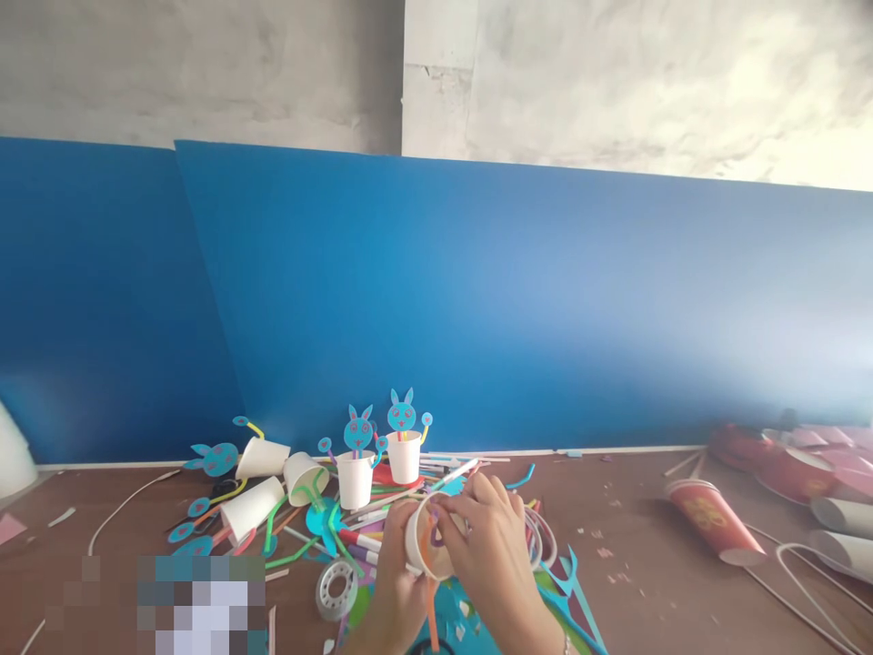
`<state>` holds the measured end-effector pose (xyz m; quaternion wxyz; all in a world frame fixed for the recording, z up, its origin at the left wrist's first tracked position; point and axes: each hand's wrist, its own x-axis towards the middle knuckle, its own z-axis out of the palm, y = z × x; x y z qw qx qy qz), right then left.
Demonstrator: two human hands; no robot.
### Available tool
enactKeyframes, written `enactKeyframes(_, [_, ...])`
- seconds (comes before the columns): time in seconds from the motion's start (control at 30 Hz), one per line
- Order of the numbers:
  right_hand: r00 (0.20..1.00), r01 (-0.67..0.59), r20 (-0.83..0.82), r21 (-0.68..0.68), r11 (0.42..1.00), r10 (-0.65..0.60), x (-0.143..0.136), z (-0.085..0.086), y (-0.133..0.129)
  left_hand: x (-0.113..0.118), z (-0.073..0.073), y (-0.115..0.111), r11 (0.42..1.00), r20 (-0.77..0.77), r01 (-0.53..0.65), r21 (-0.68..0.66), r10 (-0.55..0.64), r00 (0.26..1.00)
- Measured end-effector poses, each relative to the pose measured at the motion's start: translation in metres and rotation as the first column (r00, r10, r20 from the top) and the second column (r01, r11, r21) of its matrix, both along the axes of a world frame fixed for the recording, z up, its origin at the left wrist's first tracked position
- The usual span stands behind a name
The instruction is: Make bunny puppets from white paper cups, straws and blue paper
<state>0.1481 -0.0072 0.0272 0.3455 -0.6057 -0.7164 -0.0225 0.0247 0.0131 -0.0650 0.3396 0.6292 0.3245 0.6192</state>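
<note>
My left hand (399,569) is wrapped round a white paper cup (415,543), whose open mouth faces me. The fingers of my right hand (481,537) are closed at the cup's mouth, reaching into it. An orange straw (432,614) hangs out below the rim, and a bit of purple shows inside by my right fingertips. Behind my hands stand two upright white cups, one on the left (356,482) and one on the right (405,459), each with a blue rabbit head and straw arms ending in blue discs.
Several tipped cups (252,509) with blue paper pieces and bent straws lie at the left. A tape roll (336,589) sits near my left hand. Straws, markers and blue scraps surround my hands. A red cup (716,523) lies at the right; a blue panel (477,309) stands behind.
</note>
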Motion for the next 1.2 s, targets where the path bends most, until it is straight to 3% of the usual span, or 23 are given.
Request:
enactKeyframes(0.17, [0.994, -0.001, 0.107, -0.107, 0.994, 0.012, 0.006, -0.002, -0.001, -0.001, 0.000, -0.003, 0.998, -0.051, 0.054, -0.045, -0.057, 0.997])
enactKeyframes(0.3, [0.992, 0.031, 0.122, -0.067, 0.997, -0.022, 0.006, -0.004, 0.001, 0.001, 0.002, -0.005, 0.998, -0.073, 0.060, -0.008, -0.060, 0.996])
enactKeyframes(0.4, [0.999, 0.020, 0.043, -0.041, 0.999, -0.018, 0.004, -0.004, 0.002, 0.002, 0.008, -0.006, 0.996, -0.016, 0.086, -0.023, -0.087, 0.996])
enactKeyframes(0.5, [0.979, -0.002, -0.203, -0.040, 0.999, -0.006, 0.008, -0.001, 0.007, 0.003, 0.012, -0.007, 0.990, 0.066, 0.125, -0.064, -0.121, 0.991])
enactKeyframes(0.57, [0.906, -0.050, -0.422, -0.097, 0.994, 0.005, 0.012, 0.001, 0.012, 0.005, 0.011, -0.007, 0.989, 0.087, 0.111, -0.095, -0.103, 0.991])
enactKeyframes(0.63, [0.795, -0.175, -0.607, -0.212, 0.961, 0.011, 0.016, 0.001, 0.018, 0.007, 0.008, -0.006, 0.992, 0.079, 0.056, -0.117, -0.047, 0.996])
enactKeyframes(0.73, [0.559, -0.413, -0.827, -0.343, 0.843, -0.063, 0.019, -0.001, 0.024, 0.010, 0.003, -0.002, 0.994, 0.052, 0.010, -0.105, -0.004, 0.999])
enactKeyframes(0.8, [0.365, -0.560, -0.923, -0.326, 0.762, -0.126, 0.018, -0.002, 0.026, 0.009, 0.002, 0.000, 0.996, 0.041, 0.047, -0.079, -0.044, 0.998])
enactKeyframes(0.87, [0.232, -0.653, -0.960, -0.272, 0.707, -0.155, 0.016, -0.004, 0.026, 0.007, 0.003, 0.002, 0.993, 0.022, 0.099, -0.070, -0.098, 0.995])
enactKeyframes(0.97, [0.193, -0.661, -0.966, -0.259, 0.704, -0.174, 0.015, -0.008, 0.028, 0.003, 0.005, 0.002, 0.983, 0.000, 0.152, -0.098, -0.153, 0.988])
enactKeyframes(1.2, [0.270, -0.441, -0.954, -0.242, 0.864, -0.129, 0.009, -0.032, 0.042, 0.001, 0.001, -0.001, 0.919, 0.152, 0.256, -0.300, -0.219, 0.964])
